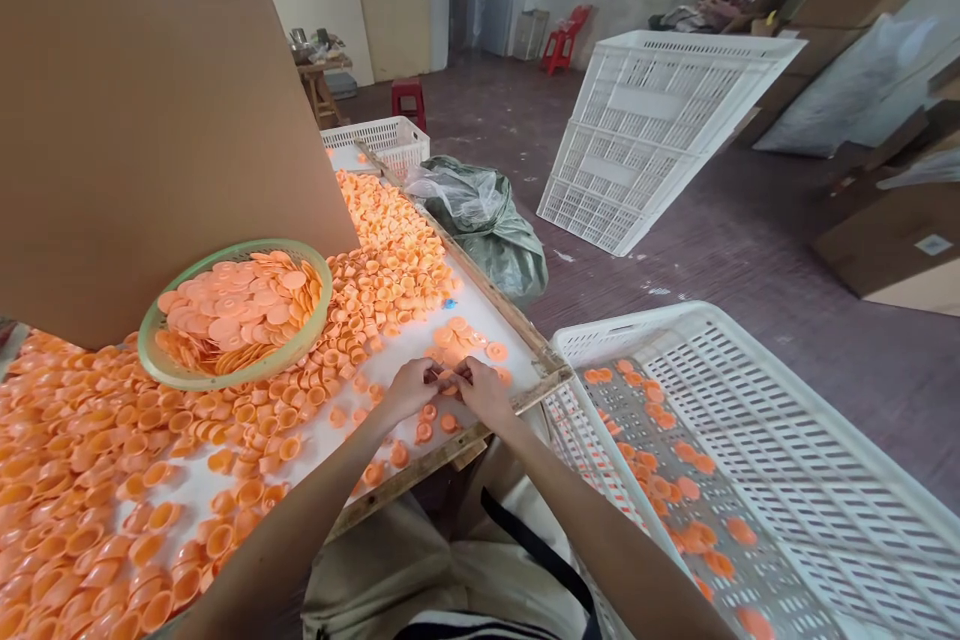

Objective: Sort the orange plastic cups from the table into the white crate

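At the near edge of the table, my left hand (pixel 410 388) and my right hand (pixel 484 392) meet, fingers pinched together on a small orange plastic piece (pixel 448 378). My fingers hide most of it. Just beyond them lies a small group of flat orange discs (pixel 457 335). Several orange plastic cups (pixel 424 430) sit loose on the white tabletop close to my wrists. A large heap of the same cups (pixel 247 410) covers the left and far part of the table. Among them stands a green basket (pixel 327 305) full of orange discs.
A wooden strip (pixel 495 295) edges the table. At my right stands a white crate (pixel 810 430) with orange pieces on its floor. Stacked white crates (pixel 645 120) and a green sack (pixel 499 240) stand farther off. A big cardboard box (pixel 165 100) rises at the left.
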### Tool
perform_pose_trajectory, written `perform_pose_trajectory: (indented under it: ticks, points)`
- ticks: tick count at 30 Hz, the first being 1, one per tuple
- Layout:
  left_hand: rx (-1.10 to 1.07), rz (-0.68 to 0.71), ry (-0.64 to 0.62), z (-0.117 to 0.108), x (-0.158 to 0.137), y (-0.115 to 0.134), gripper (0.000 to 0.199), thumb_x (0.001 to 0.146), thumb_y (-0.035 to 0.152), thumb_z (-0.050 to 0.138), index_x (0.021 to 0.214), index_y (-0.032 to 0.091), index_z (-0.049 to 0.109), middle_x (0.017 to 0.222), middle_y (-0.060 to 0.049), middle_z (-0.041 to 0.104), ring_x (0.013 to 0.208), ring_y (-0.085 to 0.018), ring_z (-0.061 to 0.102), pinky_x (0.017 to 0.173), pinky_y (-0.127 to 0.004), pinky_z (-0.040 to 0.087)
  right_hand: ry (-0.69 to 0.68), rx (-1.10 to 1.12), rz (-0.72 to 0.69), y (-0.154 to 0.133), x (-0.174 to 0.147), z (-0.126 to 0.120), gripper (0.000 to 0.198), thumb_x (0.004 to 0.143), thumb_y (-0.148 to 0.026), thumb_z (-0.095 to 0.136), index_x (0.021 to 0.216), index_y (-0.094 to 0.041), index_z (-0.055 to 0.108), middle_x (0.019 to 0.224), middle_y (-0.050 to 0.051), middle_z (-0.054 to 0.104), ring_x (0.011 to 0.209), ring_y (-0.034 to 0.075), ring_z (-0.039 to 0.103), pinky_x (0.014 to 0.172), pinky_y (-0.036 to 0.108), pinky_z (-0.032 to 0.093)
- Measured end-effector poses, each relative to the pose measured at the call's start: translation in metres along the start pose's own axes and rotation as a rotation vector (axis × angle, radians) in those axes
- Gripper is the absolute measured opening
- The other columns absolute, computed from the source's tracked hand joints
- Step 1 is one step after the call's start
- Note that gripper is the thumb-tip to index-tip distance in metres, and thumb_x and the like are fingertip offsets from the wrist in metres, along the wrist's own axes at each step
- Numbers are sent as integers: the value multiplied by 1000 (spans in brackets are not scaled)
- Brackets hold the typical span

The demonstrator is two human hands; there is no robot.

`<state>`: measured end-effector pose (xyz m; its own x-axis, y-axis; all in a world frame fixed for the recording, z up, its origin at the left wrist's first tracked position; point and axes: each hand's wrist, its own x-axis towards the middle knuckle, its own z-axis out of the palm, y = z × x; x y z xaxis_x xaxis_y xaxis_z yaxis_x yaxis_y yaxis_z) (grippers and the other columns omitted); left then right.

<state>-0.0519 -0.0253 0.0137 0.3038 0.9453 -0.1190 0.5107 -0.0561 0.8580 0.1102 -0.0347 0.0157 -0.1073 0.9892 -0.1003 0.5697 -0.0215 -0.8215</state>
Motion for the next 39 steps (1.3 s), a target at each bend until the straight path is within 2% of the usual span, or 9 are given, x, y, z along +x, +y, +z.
perform_pose_trajectory:
  ticks: [4, 9, 13, 19, 24, 26, 30, 34, 39]
  points:
    - [-38, -6, -18, 1, 3, -3, 22, 73, 27, 56, 88, 11, 60, 82, -5, 63, 75, -15, 59, 64, -23, 42, -9, -64, -33, 4, 1, 1, 5, 82, -18, 52, 84, -13, 53, 84, 7, 61, 76, 15, 55, 67, 26, 39]
    - [29, -26, -20, -4, 4, 9, 11, 71, 17, 54, 80, 12, 58, 79, -4, 62, 71, -14, 57, 60, -22, 39, 31, -201, -107, 5, 3, -1, 7, 82, -17, 53, 85, -13, 58, 94, 9, 58, 82, 16, 53, 73, 28, 38]
    - [77, -70, -7, -2, 4, 15, 10, 73, 18, 54, 81, 11, 57, 80, -5, 62, 72, -15, 57, 60, -23, 39, 17, -175, -88, 7, 5, -2, 5, 82, -16, 54, 79, -12, 56, 89, 8, 57, 79, 15, 51, 71, 27, 37]
    - [-22, -87, -51, 4, 5, 8, 11, 72, 19, 56, 81, 12, 56, 78, -4, 63, 71, -14, 59, 60, -22, 41, -29, -87, -180, 14, 3, -5, 5, 80, -8, 52, 79, -13, 54, 87, 5, 53, 78, 13, 49, 72, 25, 37]
    - [-129, -132, -110, 4, 8, 4, 14, 73, 22, 59, 82, 12, 54, 75, -3, 62, 67, -14, 60, 57, -21, 42, -72, -46, -147, 12, 4, -9, 4, 79, -8, 55, 79, -12, 55, 85, 4, 54, 77, 12, 50, 71, 25, 38]
    - [-176, -143, -147, 2, 8, 3, 18, 74, 26, 59, 84, 12, 54, 72, -4, 62, 65, -15, 60, 55, -22, 42, -84, -39, -145, 11, 4, -10, 1, 80, -13, 57, 80, -13, 56, 86, 5, 54, 76, 12, 50, 71, 25, 39]
    - [-217, -133, -169, 0, 8, 2, 21, 74, 29, 60, 86, 11, 55, 77, -6, 63, 69, -15, 61, 59, -22, 45, -91, -16, -145, 8, 4, -12, 9, 82, -22, 60, 81, -13, 58, 86, 5, 54, 76, 12, 50, 70, 25, 39]
    - [-216, -171, -163, 1, 10, 4, 26, 74, 33, 62, 85, 11, 53, 75, -6, 62, 66, -15, 60, 57, -22, 45, -100, -12, -82, 5, 4, -14, 1, 80, -13, 59, 79, -12, 59, 86, 5, 55, 76, 12, 51, 70, 25, 39]
    - [-143, -181, -158, 3, 9, 8, 22, 72, 29, 61, 80, 12, 51, 74, -4, 61, 63, -14, 58, 53, -20, 40, -134, 27, -56, 4, 5, -17, 3, 78, -11, 59, 80, -13, 61, 86, 4, 55, 77, 11, 52, 70, 24, 39]
